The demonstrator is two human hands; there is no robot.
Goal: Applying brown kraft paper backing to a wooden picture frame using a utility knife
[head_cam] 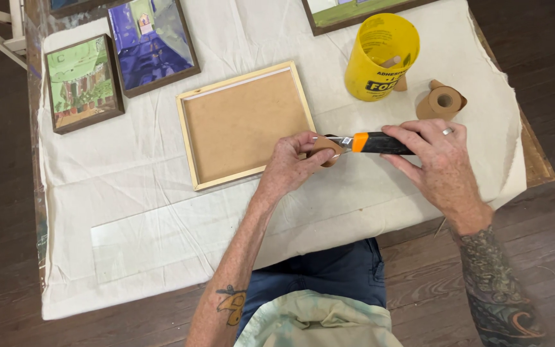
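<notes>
My left hand [293, 160] pinches a small brown piece of paper tape [326, 149] just past the right edge of a light wooden frame [194, 151] that lies face down, its brown backing board [245, 125] up. My right hand [435, 157] grips a black and orange utility knife [374, 142], its blade end pointing left and meeting the tape piece between my two hands. Both hands hover over the white cloth [367, 199] covering the table.
A yellow plastic tub [380, 58] stands at the back right, a roll of brown paper tape [441, 103] beside it. Framed paintings lie at the left: a green one [83, 83], a purple one [152, 42]. A clear sheet [162, 241] lies near the front edge.
</notes>
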